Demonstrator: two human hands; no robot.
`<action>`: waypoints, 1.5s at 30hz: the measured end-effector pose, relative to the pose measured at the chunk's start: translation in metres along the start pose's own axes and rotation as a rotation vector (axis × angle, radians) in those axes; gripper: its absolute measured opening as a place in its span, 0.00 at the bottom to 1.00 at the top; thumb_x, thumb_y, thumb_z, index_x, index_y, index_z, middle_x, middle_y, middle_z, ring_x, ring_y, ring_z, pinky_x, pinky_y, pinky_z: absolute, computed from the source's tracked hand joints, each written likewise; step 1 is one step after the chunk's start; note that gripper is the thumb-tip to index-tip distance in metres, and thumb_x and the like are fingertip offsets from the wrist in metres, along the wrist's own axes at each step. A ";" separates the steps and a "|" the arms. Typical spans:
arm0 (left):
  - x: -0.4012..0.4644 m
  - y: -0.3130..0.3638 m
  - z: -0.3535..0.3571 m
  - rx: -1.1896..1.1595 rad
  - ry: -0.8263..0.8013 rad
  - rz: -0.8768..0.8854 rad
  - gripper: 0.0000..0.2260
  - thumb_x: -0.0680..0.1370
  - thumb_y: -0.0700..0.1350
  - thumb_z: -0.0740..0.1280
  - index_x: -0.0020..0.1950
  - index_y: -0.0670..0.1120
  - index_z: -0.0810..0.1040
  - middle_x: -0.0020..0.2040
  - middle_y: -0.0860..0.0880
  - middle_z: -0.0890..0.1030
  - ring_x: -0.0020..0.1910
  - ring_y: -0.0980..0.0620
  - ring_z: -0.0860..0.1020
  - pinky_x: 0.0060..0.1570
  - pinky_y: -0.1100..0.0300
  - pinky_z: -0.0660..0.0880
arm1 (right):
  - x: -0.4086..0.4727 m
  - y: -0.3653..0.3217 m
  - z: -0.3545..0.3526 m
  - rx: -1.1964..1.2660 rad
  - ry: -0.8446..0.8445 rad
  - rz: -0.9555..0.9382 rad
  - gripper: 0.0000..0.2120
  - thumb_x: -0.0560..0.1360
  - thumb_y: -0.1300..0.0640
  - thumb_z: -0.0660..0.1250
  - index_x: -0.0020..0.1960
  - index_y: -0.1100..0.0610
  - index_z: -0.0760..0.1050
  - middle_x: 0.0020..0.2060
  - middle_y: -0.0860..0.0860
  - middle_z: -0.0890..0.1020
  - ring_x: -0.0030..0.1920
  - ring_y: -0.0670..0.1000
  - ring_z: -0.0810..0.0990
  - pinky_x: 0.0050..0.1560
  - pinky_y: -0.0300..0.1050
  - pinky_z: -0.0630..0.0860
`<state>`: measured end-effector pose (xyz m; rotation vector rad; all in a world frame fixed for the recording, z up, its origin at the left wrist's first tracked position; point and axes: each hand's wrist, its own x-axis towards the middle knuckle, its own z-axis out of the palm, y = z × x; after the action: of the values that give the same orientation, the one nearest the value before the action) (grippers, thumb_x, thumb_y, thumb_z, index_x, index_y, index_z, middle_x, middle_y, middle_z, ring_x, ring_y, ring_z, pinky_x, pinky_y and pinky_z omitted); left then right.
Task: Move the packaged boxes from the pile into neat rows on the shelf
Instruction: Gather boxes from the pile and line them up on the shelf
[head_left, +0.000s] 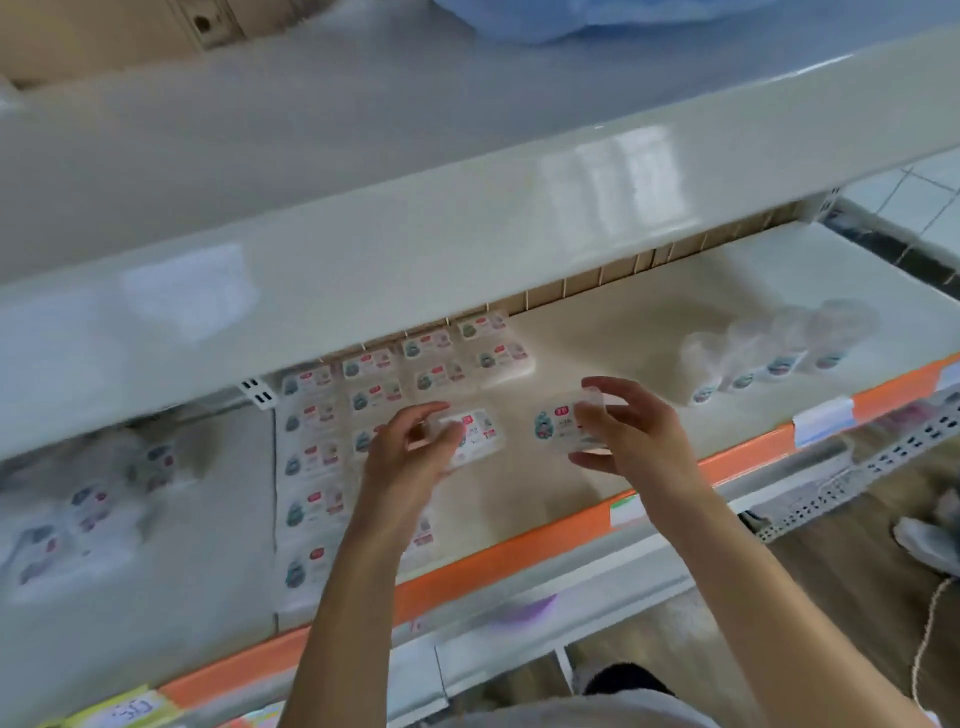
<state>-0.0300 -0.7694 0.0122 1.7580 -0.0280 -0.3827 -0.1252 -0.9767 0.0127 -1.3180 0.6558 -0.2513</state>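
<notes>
Small white packaged boxes with teal and red labels lie flat in rows (363, 400) at the left of the cream shelf (597, 332). My left hand (410, 447) grips one box (480, 434) at the end of the third row. My right hand (623, 431) holds another box (558, 423) just above the shelf, a little to the right. A blurred pile of the same boxes (769, 358) sits at the shelf's right side.
An upper shelf edge (467, 249) overhangs the work area. The orange price strip (519, 551) runs along the front edge. More packages (88, 514) lie in the bay to the left. A lower shelf and wooden floor show below right.
</notes>
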 end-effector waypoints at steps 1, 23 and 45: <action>0.001 0.001 0.004 0.033 0.038 0.013 0.10 0.76 0.46 0.74 0.56 0.55 0.82 0.54 0.47 0.79 0.52 0.50 0.82 0.50 0.52 0.83 | 0.004 -0.001 -0.003 -0.007 -0.022 0.003 0.11 0.77 0.61 0.71 0.58 0.52 0.80 0.48 0.58 0.85 0.49 0.55 0.86 0.45 0.54 0.85; 0.041 -0.013 0.026 0.959 0.248 0.237 0.17 0.74 0.58 0.72 0.60 0.52 0.79 0.58 0.46 0.80 0.60 0.42 0.74 0.57 0.53 0.63 | 0.060 0.011 -0.009 -0.194 -0.188 -0.008 0.12 0.77 0.60 0.71 0.59 0.50 0.79 0.51 0.61 0.80 0.49 0.56 0.84 0.41 0.51 0.85; 0.025 -0.025 0.033 0.979 0.278 0.425 0.15 0.74 0.44 0.75 0.59 0.47 0.83 0.55 0.46 0.81 0.53 0.41 0.78 0.57 0.46 0.73 | 0.095 0.013 0.024 -0.476 -0.054 -0.100 0.19 0.74 0.51 0.74 0.62 0.57 0.76 0.49 0.55 0.84 0.44 0.51 0.83 0.34 0.37 0.77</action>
<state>-0.0203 -0.8010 -0.0234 2.6716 -0.4459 0.2513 -0.0381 -1.0034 -0.0257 -1.8107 0.6253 -0.1427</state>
